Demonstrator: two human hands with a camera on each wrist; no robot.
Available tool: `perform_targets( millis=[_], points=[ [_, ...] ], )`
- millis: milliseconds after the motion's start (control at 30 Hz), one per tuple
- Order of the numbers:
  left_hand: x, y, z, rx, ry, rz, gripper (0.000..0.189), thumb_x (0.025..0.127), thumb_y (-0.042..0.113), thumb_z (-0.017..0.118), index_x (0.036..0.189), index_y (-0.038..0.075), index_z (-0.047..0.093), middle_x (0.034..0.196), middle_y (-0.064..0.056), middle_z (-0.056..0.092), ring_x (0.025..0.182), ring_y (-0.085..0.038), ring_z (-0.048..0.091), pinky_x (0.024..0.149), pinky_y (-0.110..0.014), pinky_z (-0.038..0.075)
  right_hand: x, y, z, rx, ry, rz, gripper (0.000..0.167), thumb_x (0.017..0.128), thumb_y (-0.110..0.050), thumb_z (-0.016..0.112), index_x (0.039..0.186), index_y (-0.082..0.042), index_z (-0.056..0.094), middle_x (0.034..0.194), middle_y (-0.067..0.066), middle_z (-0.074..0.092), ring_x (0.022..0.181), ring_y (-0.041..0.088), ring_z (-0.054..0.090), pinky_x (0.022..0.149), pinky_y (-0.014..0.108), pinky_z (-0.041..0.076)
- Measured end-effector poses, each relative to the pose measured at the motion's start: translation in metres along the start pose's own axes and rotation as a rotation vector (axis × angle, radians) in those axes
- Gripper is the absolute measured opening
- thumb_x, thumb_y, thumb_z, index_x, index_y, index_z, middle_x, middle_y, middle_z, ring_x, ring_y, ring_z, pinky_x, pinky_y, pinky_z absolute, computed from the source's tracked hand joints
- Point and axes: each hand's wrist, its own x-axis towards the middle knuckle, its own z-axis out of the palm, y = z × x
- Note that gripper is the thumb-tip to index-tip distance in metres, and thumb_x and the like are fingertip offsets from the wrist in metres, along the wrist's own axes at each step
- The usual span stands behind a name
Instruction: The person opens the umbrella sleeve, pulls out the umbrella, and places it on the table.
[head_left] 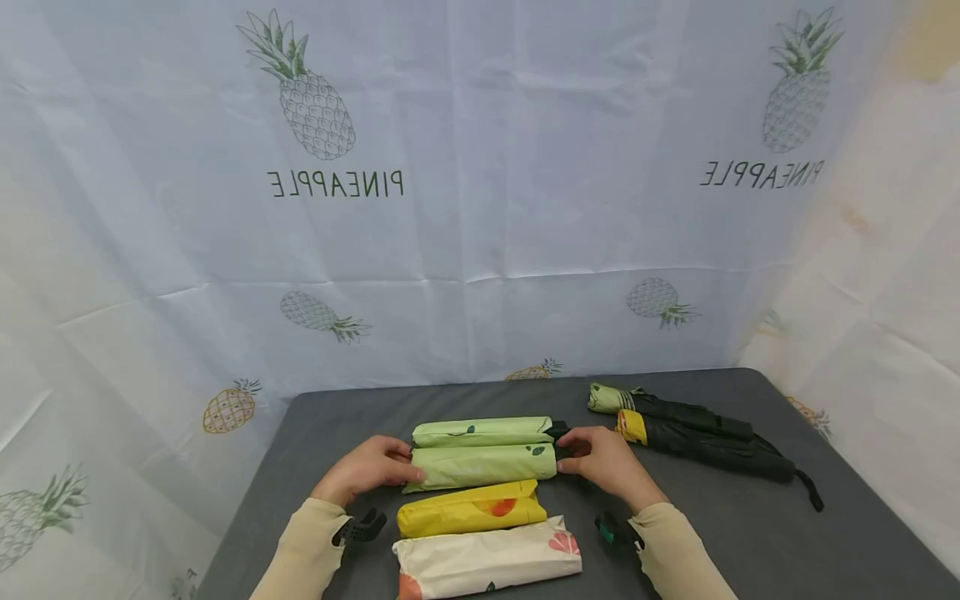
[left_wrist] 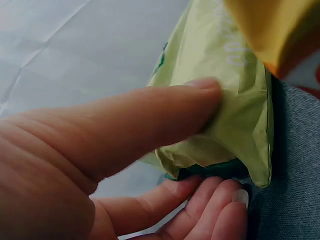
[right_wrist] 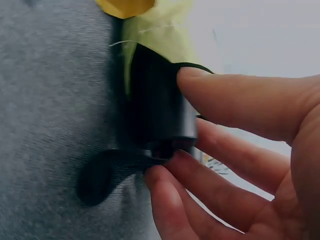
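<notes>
A folded umbrella in a light green sleeve [head_left: 483,467] lies crosswise on the table between my hands. My left hand [head_left: 377,463] holds its left end, thumb on top of the sleeve and fingers curled at the end, as the left wrist view shows. At the other end my right hand [head_left: 600,458] grips the black handle [right_wrist: 160,105] between thumb and fingers. From the handle hangs a black wrist strap [right_wrist: 100,180]. Just behind, a second green-sleeved umbrella [head_left: 480,431] lies parallel, close against the first.
Nearer the front lie a yellow-sleeved umbrella [head_left: 468,510] and a cream one with a pink print [head_left: 487,560]. To the right, two black folded umbrellas lie slanted, one with a green end [head_left: 609,398], one with a yellow end [head_left: 632,427]. A pineapple-print curtain [head_left: 480,208] hangs behind the grey table [head_left: 345,408].
</notes>
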Motion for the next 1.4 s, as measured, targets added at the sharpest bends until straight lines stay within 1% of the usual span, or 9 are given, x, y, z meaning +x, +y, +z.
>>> perform_targets(
  millis=[267,433,500,600,700,833,1033,1167,1400],
  points=[
    [0.002,0.004,0.006,0.081,0.013,0.010,0.068,0.082,0.015,0.093,0.139,-0.008,0.064,0.123,-0.014,0.070,0.108,-0.025,0.065,0.093,-0.045,0.057,0.001,0.002,0.004,-0.021,0.014,-0.004,0.038,0.084,-0.008,0.091,0.119,-0.016,0.079,0.107,0.001,0.075,0.095,0.017,0.067,0.082,0.043,0.060],
    [0.002,0.003,0.007,0.092,-0.003,0.055,0.032,0.085,0.016,0.091,0.101,0.001,0.067,0.093,-0.006,0.061,0.081,-0.020,0.053,0.071,-0.035,0.045,0.000,0.001,0.006,-0.025,0.029,-0.018,0.037,0.085,-0.007,0.090,0.120,-0.016,0.080,0.108,0.002,0.076,0.093,0.016,0.066,0.080,0.042,0.059],
    [0.002,0.003,0.007,0.084,-0.017,0.080,0.033,0.085,0.017,0.090,0.087,0.007,0.059,0.081,-0.002,0.051,0.072,-0.018,0.045,0.065,-0.033,0.037,-0.001,0.000,0.006,-0.027,0.035,-0.016,0.037,0.085,-0.007,0.090,0.119,-0.016,0.080,0.106,0.001,0.076,0.091,0.016,0.065,0.078,0.040,0.058],
    [0.000,0.005,0.005,0.054,-0.030,0.094,0.039,0.086,0.017,0.090,0.079,0.011,0.052,0.075,0.000,0.043,0.066,-0.017,0.040,0.062,-0.032,0.034,-0.002,-0.003,0.003,-0.026,0.035,-0.009,0.037,0.085,-0.008,0.091,0.119,-0.017,0.081,0.104,0.001,0.076,0.090,0.015,0.065,0.076,0.039,0.057],
    [-0.007,0.011,0.001,0.046,-0.001,0.066,0.029,0.085,0.016,0.091,0.094,0.005,0.065,0.086,-0.004,0.056,0.076,-0.019,0.050,0.068,-0.034,0.045,-0.004,-0.007,-0.002,-0.005,0.029,-0.011,0.037,0.085,-0.009,0.091,0.120,-0.017,0.081,0.107,0.002,0.075,0.091,0.016,0.065,0.076,0.038,0.057],
    [-0.017,0.022,-0.006,0.060,0.064,0.034,0.054,0.084,0.018,0.093,0.129,0.000,0.070,0.114,-0.010,0.069,0.099,-0.022,0.063,0.084,-0.043,0.057,-0.008,-0.013,-0.009,0.033,0.037,-0.034,0.037,0.086,-0.011,0.091,0.121,-0.018,0.081,0.113,0.002,0.075,0.094,0.016,0.065,0.077,0.039,0.057],
    [-0.027,0.031,-0.016,-0.021,0.017,0.095,0.050,0.088,0.022,0.090,0.129,0.002,0.069,0.120,-0.011,0.074,0.103,-0.021,0.071,0.094,-0.051,0.060,-0.011,-0.018,-0.020,0.131,0.018,-0.068,0.037,0.088,-0.014,0.090,0.124,-0.017,0.080,0.123,0.006,0.074,0.104,0.021,0.068,0.085,0.041,0.061],
    [-0.027,0.033,-0.017,-0.086,-0.036,0.140,0.052,0.093,0.022,0.087,0.134,-0.001,0.064,0.122,-0.012,0.076,0.108,-0.022,0.073,0.101,-0.054,0.060,-0.013,-0.018,-0.030,0.222,-0.012,-0.072,0.038,0.092,-0.016,0.087,0.128,-0.016,0.077,0.133,0.009,0.072,0.116,0.026,0.069,0.093,0.044,0.062],
    [-0.025,0.032,-0.017,-0.149,-0.064,0.200,0.064,0.099,0.025,0.080,0.149,-0.003,0.052,0.137,-0.017,0.070,0.115,-0.024,0.072,0.106,-0.055,0.059,-0.016,-0.016,-0.041,0.320,-0.059,-0.060,0.042,0.097,-0.024,0.084,0.136,-0.017,0.072,0.141,0.010,0.068,0.122,0.028,0.068,0.092,0.042,0.059]
  ],
)
